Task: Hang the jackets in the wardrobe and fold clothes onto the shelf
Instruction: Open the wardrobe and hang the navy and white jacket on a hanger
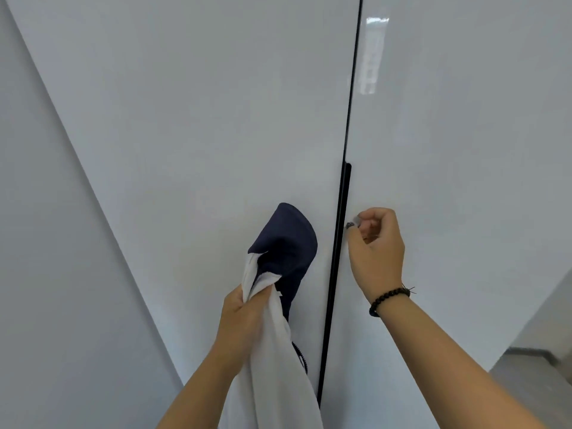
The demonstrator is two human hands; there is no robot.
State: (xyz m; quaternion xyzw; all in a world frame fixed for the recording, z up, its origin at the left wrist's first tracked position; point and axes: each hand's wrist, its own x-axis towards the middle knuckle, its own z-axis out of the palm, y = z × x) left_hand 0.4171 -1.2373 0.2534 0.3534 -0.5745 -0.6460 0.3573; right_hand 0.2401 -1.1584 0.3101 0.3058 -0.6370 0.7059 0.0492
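A white and navy jacket (278, 305) hangs from my left hand (241, 311), which grips it by the fabric near the collar; the navy part (286, 243) sticks up against the door. The wardrobe's two glossy white doors (216, 119) are closed, with a black seam and a long black handle strip (340, 227) between them. My right hand (376, 246) is at that strip, its fingers curled with the tips at the edge of the right door. A dark bead bracelet (388, 300) circles the right wrist. The inside of the wardrobe is hidden.
A plain white wall (62, 274) runs along the left of the wardrobe. At the lower right a strip of grey floor (538, 385) shows past the right door's edge.
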